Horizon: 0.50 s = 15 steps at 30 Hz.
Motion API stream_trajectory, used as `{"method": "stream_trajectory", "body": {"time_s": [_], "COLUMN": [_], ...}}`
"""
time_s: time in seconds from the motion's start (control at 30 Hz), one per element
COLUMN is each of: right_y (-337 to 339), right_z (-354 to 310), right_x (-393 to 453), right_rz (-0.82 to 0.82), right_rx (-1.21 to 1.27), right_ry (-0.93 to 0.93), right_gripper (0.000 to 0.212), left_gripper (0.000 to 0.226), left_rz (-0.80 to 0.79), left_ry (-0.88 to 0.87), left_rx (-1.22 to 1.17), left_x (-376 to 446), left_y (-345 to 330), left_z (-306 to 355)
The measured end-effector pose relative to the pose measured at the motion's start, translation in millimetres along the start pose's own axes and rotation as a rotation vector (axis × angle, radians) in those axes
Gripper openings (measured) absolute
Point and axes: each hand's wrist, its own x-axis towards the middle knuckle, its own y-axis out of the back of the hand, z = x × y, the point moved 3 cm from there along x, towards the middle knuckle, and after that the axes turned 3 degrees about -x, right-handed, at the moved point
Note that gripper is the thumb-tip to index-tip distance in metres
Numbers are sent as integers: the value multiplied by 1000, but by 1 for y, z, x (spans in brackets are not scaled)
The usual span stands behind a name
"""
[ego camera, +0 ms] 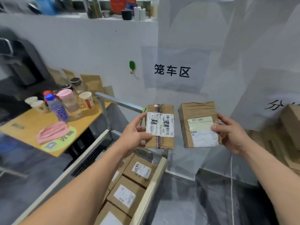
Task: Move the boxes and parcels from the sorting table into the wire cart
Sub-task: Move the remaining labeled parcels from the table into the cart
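My left hand (135,133) grips a small taped cardboard box (164,111) with a barcode label, held up in the air. My right hand (230,132) grips a second, wrinkled cardboard parcel (196,111) with a white label, level with the first and just right of it. Both are held above the far end of the cart (158,172), which has pale rails and a metal frame. Inside the cart lie several labelled cardboard boxes (128,192). More brown boxes (290,125) are stacked at the right edge.
A yellow side table (32,125) at left carries bottles, paper cups, jars and a pink cloth (53,132). A white wall (211,62) with black characters stands close ahead. Grey floor lies to the right of the cart.
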Motion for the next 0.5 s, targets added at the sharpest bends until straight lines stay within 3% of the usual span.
{"method": "stream_trajectory", "body": {"time_s": [0.5], "right_y": [-174], "right_z": [18], "right_x": [68], "right_rz": [-363], "right_rx": [-110], "right_ry": [-79], "right_gripper": [72], "left_gripper": [80], "left_rz": [403], "left_ry": [53], "left_rx": [-89], "left_x": [-74], "left_y": [123], "left_z": [-25]}}
